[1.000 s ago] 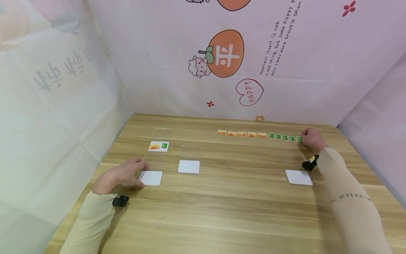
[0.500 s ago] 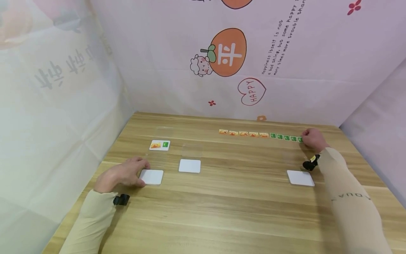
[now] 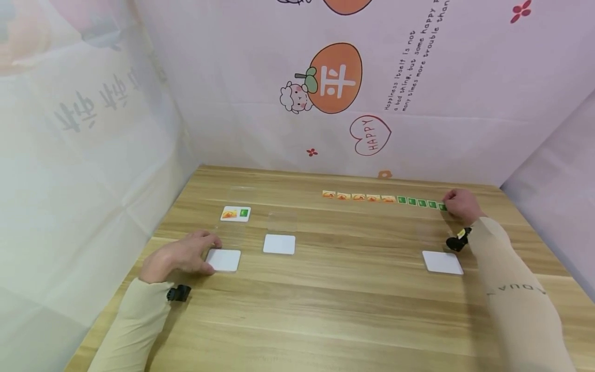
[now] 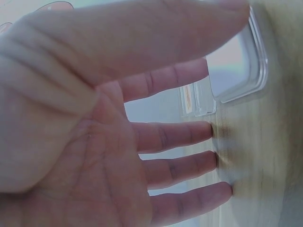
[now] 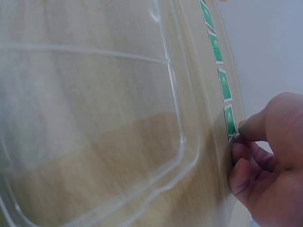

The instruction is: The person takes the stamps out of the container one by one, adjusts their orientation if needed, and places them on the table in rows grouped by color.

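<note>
In the head view my left hand (image 3: 183, 256) holds the left edge of an opened clear plastic case with a white card (image 3: 224, 260) in it, thumb on the near side and index finger on the far side. The left wrist view shows the other fingers (image 4: 177, 172) reaching straight down to the table. At the far right my right hand (image 3: 462, 205) pinches the end of the last small green picture card (image 5: 229, 119) in a row. That row runs left through several more green cards (image 3: 422, 203) to several orange ones (image 3: 358, 197).
Another open case with a white card (image 3: 279, 244) lies right of the left hand. Behind is a case whose card (image 3: 235, 213) bears one orange and one green picture. Below the right forearm sits a third white-card case (image 3: 442, 262), its clear lid (image 5: 94, 118) raised. A printed cloth (image 3: 260, 103) hangs behind the table.
Both hands keep their places at the left case and the last green card. The view shifts slightly.
</note>
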`<state>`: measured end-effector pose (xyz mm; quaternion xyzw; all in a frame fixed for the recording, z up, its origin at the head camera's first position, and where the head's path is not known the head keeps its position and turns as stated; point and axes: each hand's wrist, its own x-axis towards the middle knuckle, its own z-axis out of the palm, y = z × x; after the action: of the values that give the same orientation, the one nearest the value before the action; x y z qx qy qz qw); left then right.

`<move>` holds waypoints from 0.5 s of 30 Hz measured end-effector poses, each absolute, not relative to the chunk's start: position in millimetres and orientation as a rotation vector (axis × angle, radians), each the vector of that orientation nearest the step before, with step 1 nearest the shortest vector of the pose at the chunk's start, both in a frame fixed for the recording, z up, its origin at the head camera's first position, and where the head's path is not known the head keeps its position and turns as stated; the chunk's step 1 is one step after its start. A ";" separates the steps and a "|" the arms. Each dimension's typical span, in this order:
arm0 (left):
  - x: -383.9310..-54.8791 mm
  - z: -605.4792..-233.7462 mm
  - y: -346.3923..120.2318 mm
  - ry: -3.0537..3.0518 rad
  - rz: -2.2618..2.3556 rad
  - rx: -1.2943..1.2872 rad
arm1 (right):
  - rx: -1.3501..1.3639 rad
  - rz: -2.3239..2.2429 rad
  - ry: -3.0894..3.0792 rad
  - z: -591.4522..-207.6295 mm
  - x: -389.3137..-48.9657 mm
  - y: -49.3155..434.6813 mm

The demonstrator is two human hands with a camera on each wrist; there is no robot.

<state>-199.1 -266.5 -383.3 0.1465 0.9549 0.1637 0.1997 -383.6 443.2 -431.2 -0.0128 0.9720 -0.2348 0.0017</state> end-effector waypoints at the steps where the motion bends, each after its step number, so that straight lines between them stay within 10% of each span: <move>1: -199.2 -382.8 -266.5 2.665 0.466 0.410 | -0.049 -0.723 3.058 -431.0 -383.7 443.9; 15: -204.7 -370.1 -268.7 2.647 0.497 0.513 | -0.001 -0.747 2.995 -413.5 -372.5 436.7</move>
<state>-204.7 -268.7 -370.1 0.1832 0.9462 0.1778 0.1987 -372.5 436.7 -413.5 -0.0003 0.9699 -0.2419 0.0274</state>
